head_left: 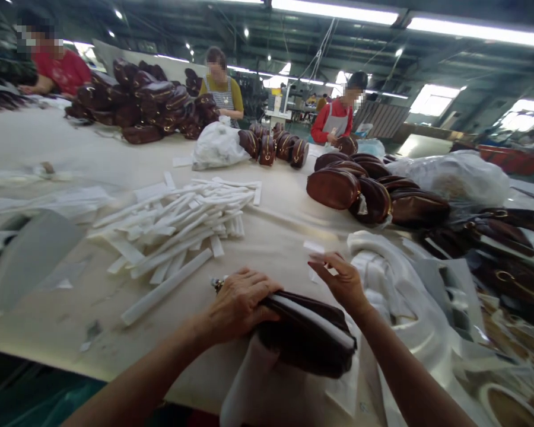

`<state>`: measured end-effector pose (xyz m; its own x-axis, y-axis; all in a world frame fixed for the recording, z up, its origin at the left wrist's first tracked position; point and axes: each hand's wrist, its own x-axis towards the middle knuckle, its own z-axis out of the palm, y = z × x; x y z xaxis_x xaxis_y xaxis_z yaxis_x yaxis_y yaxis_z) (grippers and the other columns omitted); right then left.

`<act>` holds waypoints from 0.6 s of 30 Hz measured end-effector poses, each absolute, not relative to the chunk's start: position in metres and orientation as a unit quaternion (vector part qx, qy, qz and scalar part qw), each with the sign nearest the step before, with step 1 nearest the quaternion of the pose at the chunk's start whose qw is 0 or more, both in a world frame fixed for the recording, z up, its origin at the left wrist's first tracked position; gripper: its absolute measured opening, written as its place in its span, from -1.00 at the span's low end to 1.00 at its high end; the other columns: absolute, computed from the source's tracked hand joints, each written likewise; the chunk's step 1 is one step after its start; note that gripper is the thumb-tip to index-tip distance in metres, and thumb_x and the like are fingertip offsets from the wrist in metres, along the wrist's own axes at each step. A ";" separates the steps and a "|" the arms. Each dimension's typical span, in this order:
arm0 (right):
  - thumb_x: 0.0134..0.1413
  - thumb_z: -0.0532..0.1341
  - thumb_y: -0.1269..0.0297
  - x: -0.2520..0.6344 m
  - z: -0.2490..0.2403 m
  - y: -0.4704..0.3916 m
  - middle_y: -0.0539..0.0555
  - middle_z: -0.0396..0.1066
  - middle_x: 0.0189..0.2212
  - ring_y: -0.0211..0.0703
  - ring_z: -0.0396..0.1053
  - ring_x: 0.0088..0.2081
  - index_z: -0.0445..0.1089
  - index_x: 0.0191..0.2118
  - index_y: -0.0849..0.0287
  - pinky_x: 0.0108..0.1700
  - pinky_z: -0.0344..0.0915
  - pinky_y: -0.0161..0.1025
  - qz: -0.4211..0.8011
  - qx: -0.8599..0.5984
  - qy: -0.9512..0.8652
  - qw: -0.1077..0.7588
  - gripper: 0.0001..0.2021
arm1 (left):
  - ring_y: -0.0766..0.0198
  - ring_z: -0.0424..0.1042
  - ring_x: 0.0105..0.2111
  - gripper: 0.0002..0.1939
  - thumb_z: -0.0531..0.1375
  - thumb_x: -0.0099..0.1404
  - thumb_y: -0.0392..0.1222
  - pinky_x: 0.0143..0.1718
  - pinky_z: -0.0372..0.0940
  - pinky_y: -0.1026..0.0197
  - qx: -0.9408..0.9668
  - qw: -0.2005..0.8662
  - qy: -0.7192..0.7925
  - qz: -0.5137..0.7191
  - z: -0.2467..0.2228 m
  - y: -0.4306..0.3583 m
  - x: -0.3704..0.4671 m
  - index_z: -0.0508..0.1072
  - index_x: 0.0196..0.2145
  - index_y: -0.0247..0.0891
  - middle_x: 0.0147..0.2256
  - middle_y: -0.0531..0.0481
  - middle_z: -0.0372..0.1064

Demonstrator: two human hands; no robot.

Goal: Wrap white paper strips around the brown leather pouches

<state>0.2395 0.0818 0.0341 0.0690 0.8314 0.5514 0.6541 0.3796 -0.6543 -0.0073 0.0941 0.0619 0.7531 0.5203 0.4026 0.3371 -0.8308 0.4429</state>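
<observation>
A dark brown leather bag (309,350) lies in front of me on the table, a white strip (314,317) running along its opening. My left hand (247,299) is closed over the bag's left end, thumb on the near side. Past that hand, a bit of metal hardware (216,284) sticks out. My right hand (340,279) is raised off the bag to the right, thumb and forefinger pinched at a small white slip (314,247). White sheet material (249,385) lies under the bag's near side.
White strips (191,219) are heaped at centre left. Brown bags (333,187) are piled right, beside plastic wrapping (458,178) and white foam sheeting (382,279). A larger bag pile (137,101) stands at the back. Several co-workers, one in a yellow top (235,98), stand across the table.
</observation>
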 end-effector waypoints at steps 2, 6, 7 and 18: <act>0.09 0.21 0.31 0.226 0.049 0.081 0.02 0.44 -0.48 -0.20 0.30 -0.39 0.47 -0.31 0.09 -0.34 0.31 -0.24 0.085 -0.450 -0.745 0.486 -0.92 | 0.22 0.41 -0.22 -0.61 0.24 0.22 -0.05 -0.13 0.20 0.17 0.906 0.230 0.251 0.251 0.066 0.092 -0.010 0.33 -0.05 -0.26 -0.21 -0.02 0.45; 0.11 0.19 0.40 0.211 0.073 0.080 0.02 0.46 -0.48 -0.22 0.30 -0.41 0.45 -0.30 0.10 -0.33 0.33 -0.26 0.064 -0.330 -0.838 0.430 -0.90 | 0.17 0.39 -0.21 -0.43 0.35 0.08 -0.08 -0.15 0.21 0.19 0.869 0.303 0.317 0.230 0.075 0.094 -0.009 0.27 0.00 -0.28 -0.23 0.02 0.45; 0.14 0.16 0.40 0.210 0.076 0.080 0.02 0.44 -0.51 -0.22 0.30 -0.42 0.44 -0.33 0.11 -0.34 0.32 -0.27 0.058 -0.314 -0.856 0.407 -0.88 | 0.18 0.40 -0.23 -0.48 0.36 0.06 -0.09 -0.16 0.21 0.20 0.869 0.313 0.314 0.222 0.076 0.096 -0.008 0.31 -0.07 -0.27 -0.26 0.04 0.45; 0.23 0.07 0.37 0.221 0.078 0.070 0.07 0.49 -0.36 -0.21 0.33 -0.33 0.43 -0.21 0.11 -0.28 0.28 -0.27 0.041 -0.292 -0.902 0.315 -0.82 | 0.18 0.38 -0.11 -0.66 0.38 0.05 -0.19 -0.07 0.21 0.21 0.874 0.334 0.236 0.262 0.077 0.095 -0.005 0.50 -0.18 -0.14 -0.13 0.00 0.42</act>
